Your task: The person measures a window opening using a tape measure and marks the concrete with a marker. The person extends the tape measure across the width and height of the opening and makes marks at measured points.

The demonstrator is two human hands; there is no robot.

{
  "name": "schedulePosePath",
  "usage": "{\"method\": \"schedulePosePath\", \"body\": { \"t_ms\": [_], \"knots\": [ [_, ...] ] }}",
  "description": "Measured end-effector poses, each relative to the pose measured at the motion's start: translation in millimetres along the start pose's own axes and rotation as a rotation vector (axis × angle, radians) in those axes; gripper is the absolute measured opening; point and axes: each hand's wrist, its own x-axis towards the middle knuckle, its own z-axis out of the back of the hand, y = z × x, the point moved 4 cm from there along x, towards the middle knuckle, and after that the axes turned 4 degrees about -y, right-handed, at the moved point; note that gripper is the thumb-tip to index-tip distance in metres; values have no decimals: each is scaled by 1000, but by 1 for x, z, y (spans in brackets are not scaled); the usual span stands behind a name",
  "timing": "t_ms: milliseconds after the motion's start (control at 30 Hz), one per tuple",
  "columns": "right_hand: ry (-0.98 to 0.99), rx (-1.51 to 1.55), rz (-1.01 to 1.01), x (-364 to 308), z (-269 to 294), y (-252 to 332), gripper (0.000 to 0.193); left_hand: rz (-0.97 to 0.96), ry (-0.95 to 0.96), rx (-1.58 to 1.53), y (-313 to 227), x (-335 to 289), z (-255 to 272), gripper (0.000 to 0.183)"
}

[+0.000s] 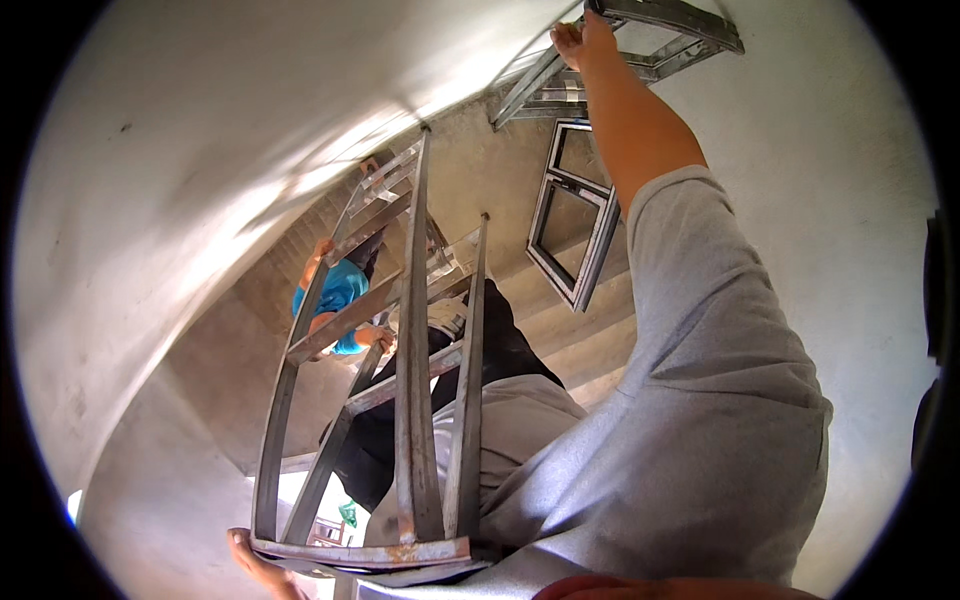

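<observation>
As the right hand (578,40) closes its grip on the top rail and the left hand (262,566) cups the bottom bar, the steel frame (415,400) spans a stairwell; rigid, heavy, sharp-edged; best held by end bars.

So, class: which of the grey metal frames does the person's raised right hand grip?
The grey metal frame at the top right, gripped by the right hand; the others aren't.
</observation>
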Motion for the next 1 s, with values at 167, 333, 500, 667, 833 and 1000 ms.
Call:
{"method": "schedulePosePath", "body": {
  "t_ms": [167, 333, 500, 667, 833, 1000],
  "knots": [
    [116, 199, -82, 129, 11, 17, 45, -109, 34, 91, -21, 28, -3, 34],
    [-35, 166, -58, 113, -4, 32, 29, 75, -35, -89, -25, 11, -7, 33],
    [0, 330, -130, 98, -18, 2, 26, 85, -49, -68, -42, 5, -17, 34],
    [156, 191, -183, 74, -32, -61, 19, 83, -28, -58, -34, 3, -15, 33],
    [643, 192, -163, -33, -31, -81, 38, 115, -62, -144, -35, 1, -21, 33],
    [1106, 143, -440, -227, 8, -73, 55, 77, -59, -106, -44, 4, -26, 34]
  ]
}}
